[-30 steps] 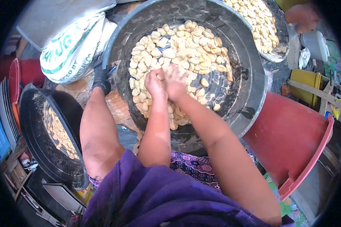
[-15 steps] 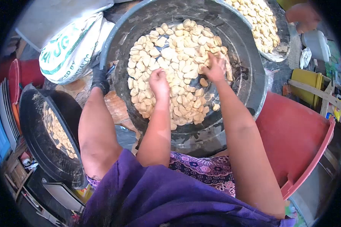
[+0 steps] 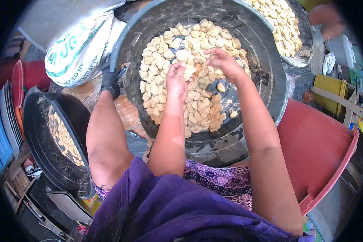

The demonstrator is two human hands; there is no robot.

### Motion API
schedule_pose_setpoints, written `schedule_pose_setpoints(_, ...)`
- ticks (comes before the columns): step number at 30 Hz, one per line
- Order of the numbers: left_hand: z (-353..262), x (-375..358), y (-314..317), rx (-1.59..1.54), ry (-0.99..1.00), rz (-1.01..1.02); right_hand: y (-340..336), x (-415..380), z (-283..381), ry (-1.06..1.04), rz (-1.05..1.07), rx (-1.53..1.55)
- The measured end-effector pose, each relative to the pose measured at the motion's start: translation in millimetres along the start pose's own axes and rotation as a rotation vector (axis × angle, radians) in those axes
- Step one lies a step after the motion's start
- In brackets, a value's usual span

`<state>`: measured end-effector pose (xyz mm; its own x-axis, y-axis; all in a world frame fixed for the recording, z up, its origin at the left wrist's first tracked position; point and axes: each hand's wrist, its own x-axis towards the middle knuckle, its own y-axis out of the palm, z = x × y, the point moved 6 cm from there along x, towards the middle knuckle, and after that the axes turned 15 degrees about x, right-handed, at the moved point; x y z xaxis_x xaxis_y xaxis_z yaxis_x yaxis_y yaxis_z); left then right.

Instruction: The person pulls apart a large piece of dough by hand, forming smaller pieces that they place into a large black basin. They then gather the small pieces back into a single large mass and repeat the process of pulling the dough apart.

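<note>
A large black tub point(image 3: 268, 76) stands in front of my legs, with many pale, lumpy, dough-like pieces point(image 3: 155, 86) spread over its floor. My left hand point(image 3: 177, 82) is over the middle of the pile, its fingers curled closed around a pale piece at the fingertips. Just to its right, my right hand point(image 3: 228, 67) hovers over the pieces with fingers stretched and apart, nothing visible in them. Below the right hand, part of the dark tub floor shows between a few stray pieces.
Another black basin point(image 3: 40, 137) holding similar pieces leans at the left. A white printed sack point(image 3: 78, 52) lies at the upper left. At upper right, more pieces fill a dark tray point(image 3: 306, 44), near another person's hand point(image 3: 326, 20). A red plastic chair point(image 3: 314, 149) stands at the right.
My left hand has moved up and right, closer to the right hand. My right hand has lifted off the right side of the pile and shifted toward the left hand.
</note>
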<state>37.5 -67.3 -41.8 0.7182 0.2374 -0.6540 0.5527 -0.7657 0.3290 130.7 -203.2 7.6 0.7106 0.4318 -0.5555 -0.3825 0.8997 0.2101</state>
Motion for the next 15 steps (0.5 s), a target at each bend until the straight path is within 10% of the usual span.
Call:
schedule_pose_setpoints(3, -5, -2, -6, -0.039, -0.01, -0.059, -7, 0, -10, 0.174, 0.052, -0.009)
schedule_pose_setpoints(9, 4, -4, 6, -0.117, -0.049, 0.141, 35, 1, -11, -0.18, 0.339, -0.167)
schedule_pose_setpoints(15, 10, 7, -33, 0.155, 0.051, -0.121, -51, 10, 2, 0.002, -0.257, 0.013)
